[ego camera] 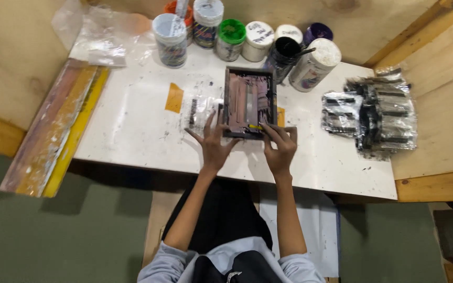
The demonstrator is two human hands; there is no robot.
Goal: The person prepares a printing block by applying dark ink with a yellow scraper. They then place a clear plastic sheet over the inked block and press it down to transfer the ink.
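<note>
A small dark-framed printing screen [248, 101] with a purplish mesh lies flat on the white table [132, 131]. My left hand [213, 142] rests with fingers spread on the frame's near left corner. My right hand [280, 144] presses on the near right edge of the frame, fingertips beside a small yellow strip [255, 127]. Neither hand holds a loose object. A clear plastic piece with black marks [197, 110] lies just left of the frame, next to an orange tape patch [174, 97].
Several paint jars [232, 36] stand along the table's back edge, one open black jar [284, 52] with a stick in it. A pile of silver printed packets [376, 110] sits at the right. Long wooden and yellow strips [53, 126] lean at the left. A crumpled plastic bag [98, 31] lies at the back left.
</note>
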